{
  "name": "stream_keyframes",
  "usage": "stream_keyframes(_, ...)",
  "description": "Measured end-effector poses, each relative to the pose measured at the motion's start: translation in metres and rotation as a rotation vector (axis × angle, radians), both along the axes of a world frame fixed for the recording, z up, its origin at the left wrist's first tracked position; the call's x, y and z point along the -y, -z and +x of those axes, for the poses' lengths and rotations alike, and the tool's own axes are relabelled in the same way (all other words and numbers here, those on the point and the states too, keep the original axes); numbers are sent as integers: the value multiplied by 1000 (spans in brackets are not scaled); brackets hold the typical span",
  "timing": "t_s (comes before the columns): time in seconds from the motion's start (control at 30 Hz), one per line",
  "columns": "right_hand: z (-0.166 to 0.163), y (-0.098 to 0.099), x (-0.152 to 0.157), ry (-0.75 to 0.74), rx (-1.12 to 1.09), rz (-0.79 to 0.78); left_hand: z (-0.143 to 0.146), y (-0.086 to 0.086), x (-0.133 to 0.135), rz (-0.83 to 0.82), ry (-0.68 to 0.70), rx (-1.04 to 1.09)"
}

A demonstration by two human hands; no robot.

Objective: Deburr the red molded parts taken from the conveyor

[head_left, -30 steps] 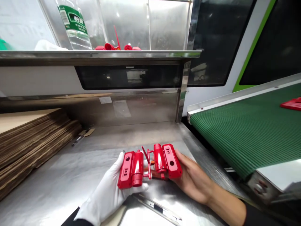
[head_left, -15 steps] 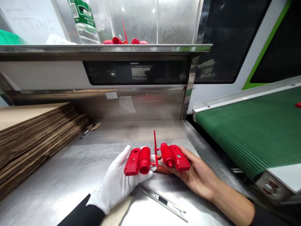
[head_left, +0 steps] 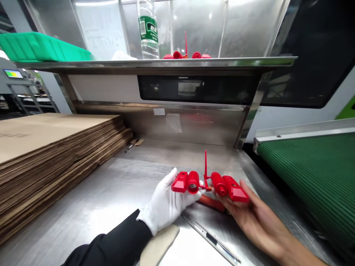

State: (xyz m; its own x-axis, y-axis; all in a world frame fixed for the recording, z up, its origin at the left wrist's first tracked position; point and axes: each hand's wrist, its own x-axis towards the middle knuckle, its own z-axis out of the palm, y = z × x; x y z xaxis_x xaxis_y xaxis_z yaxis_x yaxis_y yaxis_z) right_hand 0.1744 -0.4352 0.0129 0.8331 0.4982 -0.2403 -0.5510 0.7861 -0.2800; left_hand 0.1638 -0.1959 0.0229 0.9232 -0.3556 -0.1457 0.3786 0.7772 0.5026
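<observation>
Gloved left fingers (head_left: 190,200) and bare right fingers (head_left: 251,192) grasp a red twin-tubed plastic moulding (head_left: 217,181); upper left, green plastic tray (head_left: 52,48), contents hidden

A green tray (head_left: 46,48) and a clear bottle (head_left: 148,32) with a green label (head_left: 149,28) stand on the metal shelf (head_left: 235,62); below, stacked cardboard (head_left: 66,142) lies left, a green conveyor belt (head_left: 313,159) right.

The left hand (head_left: 169,203) wore a plain white glove (head_left: 161,210), close-fitting and lightly creased, its fingers covered and its cuff (head_left: 146,221) reaching the wrist. A black sleeve (head_left: 116,240), long and softly wrinkled, met that cuff. The right hand (head_left: 245,218) was bare, and so was the visible part of its forearm (head_left: 290,245).
</observation>
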Motion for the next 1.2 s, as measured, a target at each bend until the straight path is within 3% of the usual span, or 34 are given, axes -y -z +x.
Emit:
stream_keyframes(0.1, 0, 2, 1, -26, 33, -15, -1, 0, -1, 0, 28, 34)
stream_keyframes(0.2, 2, 4, 4, -31, 89, -79, -2, -4, -4, 33, 154, 105)
stream_keyframes(0.33, 8, 7, 10, 51, 221, -179, -7, -18, -6, 0, 323, 280)
stream_keyframes(0.53, 16, 12, 19, -27, 408, -207, -21, -37, -5, 0, 437, 391)
stream_keyframes(0.67, 15, 12, 19, -42, 496, -209, -25, -28, -7, 40, 416, 444)
stream_keyframes(0.83, 9, 7, 15, -92, 603, -266, -19, -8, -16, 222, 292, 572)
stream_keyframes(1.07, 12, 19, 18, -39, 692, -446, -10, -6, -30, 468, 182, 477)
stream_keyframes(1.2, 11, 22, 17, -37, 694, -515, -6, -1, -31, 509, 76, 448)
